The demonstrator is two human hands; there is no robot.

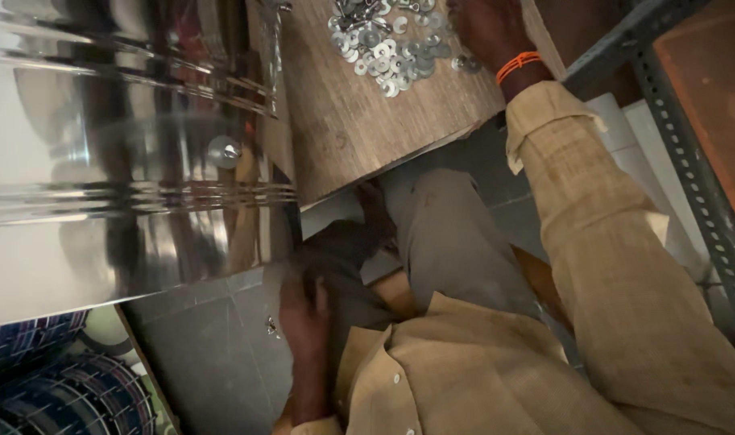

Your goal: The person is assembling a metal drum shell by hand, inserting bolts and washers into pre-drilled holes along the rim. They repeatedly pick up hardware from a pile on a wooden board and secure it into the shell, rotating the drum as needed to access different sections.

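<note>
A seated person works over a scatter of small metal washers (391,44) spread across a wooden board (359,121), the right hand (488,28) reaching into the far edge of the pile, an orange band at the wrist; its fingers run out of the top of the picture, so whether they are pinched on a washer or open cannot be told. The left hand (303,318) lies low beside the knee, blurred, and its grip cannot be made out either. A large polished steel vessel (118,169) fills the left of the view, with a single washer and fastener (225,151) already seated on its wall; judging by that lone fitting and the heap of loose washers on the board, the fitting work looks begun but far from done. The board tilts over the person's lap, above a grey tiled floor (214,354). A perforated grey metal rack upright (689,161) runs down the right side, and stacked round steel wares (53,387) sit at lower left in dim indoor light.
</note>
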